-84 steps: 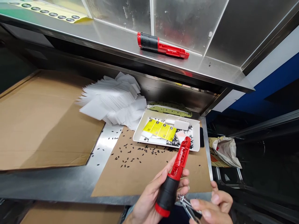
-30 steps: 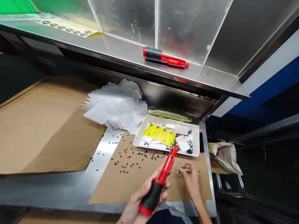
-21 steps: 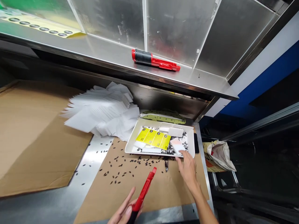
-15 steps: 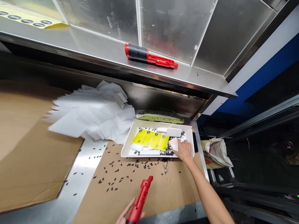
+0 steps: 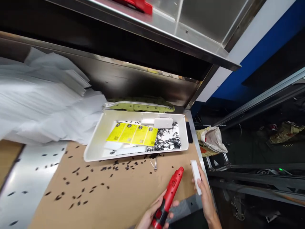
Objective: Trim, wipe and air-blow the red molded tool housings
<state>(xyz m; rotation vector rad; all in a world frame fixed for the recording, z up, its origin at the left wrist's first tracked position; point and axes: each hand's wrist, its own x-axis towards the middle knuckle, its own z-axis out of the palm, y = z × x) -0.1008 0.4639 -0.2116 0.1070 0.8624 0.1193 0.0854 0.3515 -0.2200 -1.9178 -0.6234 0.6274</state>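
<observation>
My left hand (image 5: 154,208) is wrapped round the red and black tool housing (image 5: 172,187), which tilts up to the right. To its right, my right hand (image 5: 205,190) grips a white block (image 5: 196,176) between thumb and fingers, apart from the housing. Beyond both hands lies a white tray (image 5: 89,152). Inside it are a yellow label sheet (image 5: 132,134), several white blocks (image 5: 163,123) and many small black parts (image 5: 176,141). A small metal tool (image 5: 155,164) rests on the brown cardboard (image 5: 114,200) in front of the tray.
Small black pieces (image 5: 83,178) lie scattered over the cardboard. White foam sheets (image 5: 47,101) are heaped at the left. A green pouch (image 5: 143,106) sits behind the tray under a metal shelf (image 5: 195,41) bearing another red part (image 5: 143,6). A paper bag (image 5: 213,140) stands at the right.
My right hand has left the tray with a white block and come back towards me. My left hand and the red housing have moved right. The view has shifted closer to the tray.
</observation>
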